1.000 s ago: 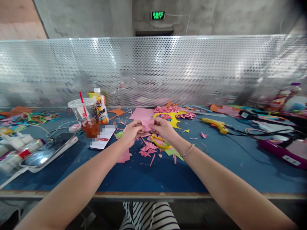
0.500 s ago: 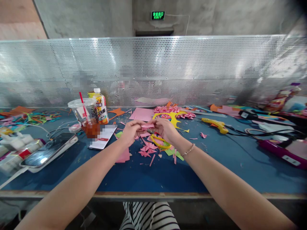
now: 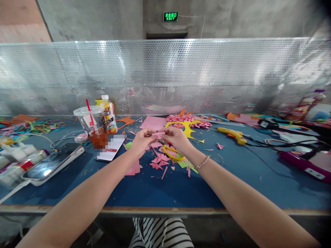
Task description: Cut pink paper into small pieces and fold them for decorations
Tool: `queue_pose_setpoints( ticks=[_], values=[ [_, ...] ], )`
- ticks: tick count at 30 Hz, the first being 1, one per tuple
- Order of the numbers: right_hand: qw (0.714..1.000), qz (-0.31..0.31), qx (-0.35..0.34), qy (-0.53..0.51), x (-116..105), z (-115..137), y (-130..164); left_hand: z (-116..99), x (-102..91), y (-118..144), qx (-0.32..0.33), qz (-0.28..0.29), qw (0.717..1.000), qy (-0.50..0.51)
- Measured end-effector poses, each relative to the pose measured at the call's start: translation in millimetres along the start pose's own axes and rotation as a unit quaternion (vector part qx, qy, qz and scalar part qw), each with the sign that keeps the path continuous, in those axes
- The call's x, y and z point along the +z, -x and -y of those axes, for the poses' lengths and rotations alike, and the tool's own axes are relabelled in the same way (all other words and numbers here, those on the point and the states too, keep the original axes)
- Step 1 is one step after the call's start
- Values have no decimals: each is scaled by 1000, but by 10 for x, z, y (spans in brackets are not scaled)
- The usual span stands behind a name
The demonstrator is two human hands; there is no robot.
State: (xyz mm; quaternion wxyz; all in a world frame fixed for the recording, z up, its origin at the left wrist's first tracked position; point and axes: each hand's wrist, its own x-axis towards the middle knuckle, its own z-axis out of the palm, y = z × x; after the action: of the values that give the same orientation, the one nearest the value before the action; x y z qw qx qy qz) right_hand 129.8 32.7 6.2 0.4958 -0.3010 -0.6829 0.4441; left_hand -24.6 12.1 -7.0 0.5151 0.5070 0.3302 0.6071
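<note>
A small piece of pink paper [image 3: 159,135] is pinched between my two hands over the middle of the table. My left hand [image 3: 142,140] grips its left side with thumb and fingertips closed. On the other side my right hand [image 3: 178,138] holds it the same way. Below the right hand lie scissors with yellow handles [image 3: 173,153], partly hidden by that hand. Pink paper scraps [image 3: 159,159] are scattered beneath, and a stack of pink paper [image 3: 133,168] shows beside my left forearm.
A cup of reddish drink [image 3: 94,127] and a bottle [image 3: 110,115] stand left, near phones [image 3: 55,163] and cables. Cut yellow paper [image 3: 190,128] lies behind the hands. A yellow glue gun [image 3: 232,134] and a purple device [image 3: 303,165] are right. A perforated metal screen [image 3: 165,75] borders the back.
My fingers have shifted slightly on the pink paper and the hands have come a little closer together, covering more of it. The things on the table have not moved.
</note>
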Motion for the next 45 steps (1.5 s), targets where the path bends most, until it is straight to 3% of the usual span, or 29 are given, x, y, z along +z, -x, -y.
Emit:
queue_pose_setpoints(
  ticks=[13, 20, 34, 40, 45],
  values=[
    [999, 0, -24, 48, -10, -32, -14, 2, -6, -11, 2, -13, 1000, -7],
    [984, 5, -56, 169, 17, 67, 22, 42, -28, -25, 68, -9, 991, -115],
    [984, -14, -26, 173, 5, 62, 32, 1, 6, 12, 94, -2, 973, -210],
    [988, -24, -21, 151, 2, 46, 10, -5, 24, 16, 30, -1, 995, -100],
    [997, -46, 54, 43, -142, -18, -76, -28, -9, -20, -15, -41, 998, -38]
  ],
)
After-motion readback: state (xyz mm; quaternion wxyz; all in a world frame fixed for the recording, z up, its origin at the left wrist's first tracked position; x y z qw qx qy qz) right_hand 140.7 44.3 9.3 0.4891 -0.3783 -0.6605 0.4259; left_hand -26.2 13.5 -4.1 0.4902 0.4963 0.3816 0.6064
